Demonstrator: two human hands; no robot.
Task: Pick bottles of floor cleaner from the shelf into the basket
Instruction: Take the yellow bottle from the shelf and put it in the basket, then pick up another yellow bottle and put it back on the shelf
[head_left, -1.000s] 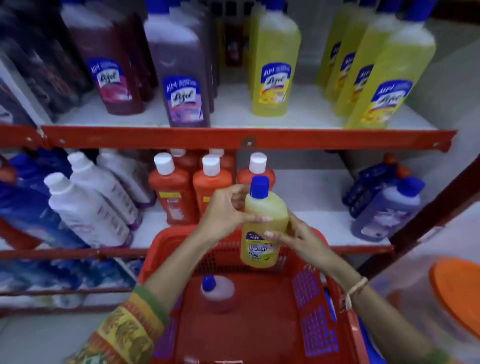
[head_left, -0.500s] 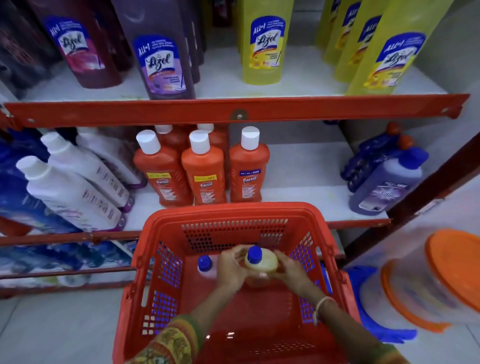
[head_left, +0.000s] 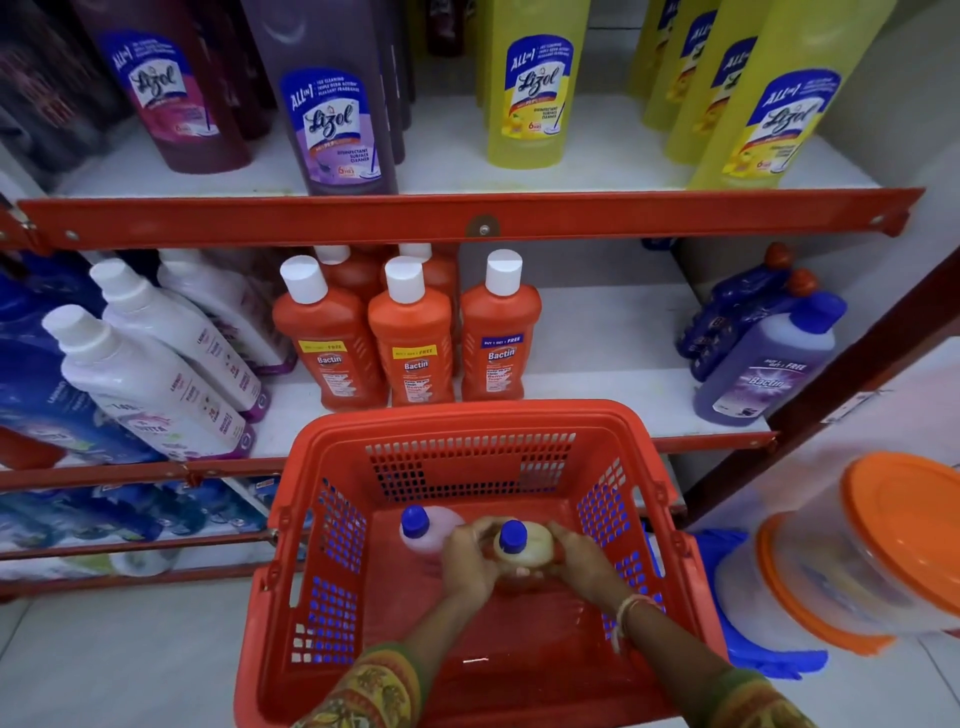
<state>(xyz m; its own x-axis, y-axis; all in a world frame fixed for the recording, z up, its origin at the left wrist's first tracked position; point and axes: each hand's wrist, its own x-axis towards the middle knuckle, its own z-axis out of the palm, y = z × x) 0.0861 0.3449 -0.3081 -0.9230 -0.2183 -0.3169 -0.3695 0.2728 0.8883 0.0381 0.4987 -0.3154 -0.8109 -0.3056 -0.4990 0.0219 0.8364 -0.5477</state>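
A red plastic basket (head_left: 467, 421) stands on the floor below the shelf. Deep inside it, my left hand (head_left: 467, 558) and my right hand (head_left: 579, 558) both clasp a yellow floor cleaner bottle (head_left: 527, 548) with a blue cap, held upright near the basket's bottom. Just left of it stands a pink bottle (head_left: 431, 527) with a blue cap, touching my left hand. Three orange Bactin bottles (head_left: 410, 332) with white caps line the front of the lower shelf, with more behind them. Tall purple (head_left: 332, 104) and yellow Lizol bottles (head_left: 535, 88) fill the upper shelf.
White bottles (head_left: 150, 364) lean at the lower shelf's left. A purple Bactin bottle (head_left: 763, 364) stands at its right. A red shelf rail (head_left: 467, 218) runs across above the basket. Clear tubs with orange lids (head_left: 857, 551) sit at the right on the floor.
Both hands have carried the yellow bottle down from shelf height into the basket, and it now sits lower beside the pink bottle. The view has tilted downward.
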